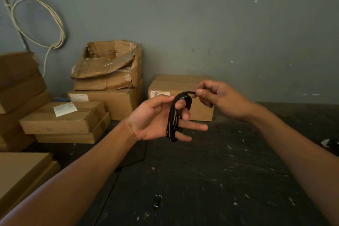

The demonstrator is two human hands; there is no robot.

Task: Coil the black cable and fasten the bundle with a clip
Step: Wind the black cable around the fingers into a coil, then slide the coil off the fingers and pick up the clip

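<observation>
The black cable (173, 121) is wound in several loops around the fingers of my left hand (152, 119), which is held palm up above the dark table. My right hand (216, 97) pinches the cable's free end between thumb and forefinger just right of the top of the coil. A small black clip (157, 201) lies on the table near its front edge, below both hands and apart from them.
Cardboard boxes (183, 86) stand against the grey wall behind the hands, with more stacked at the left (62, 119). A white cable coil (36, 22) hangs on the wall at the upper left. The dark table (220, 170) is scuffed with pale specks.
</observation>
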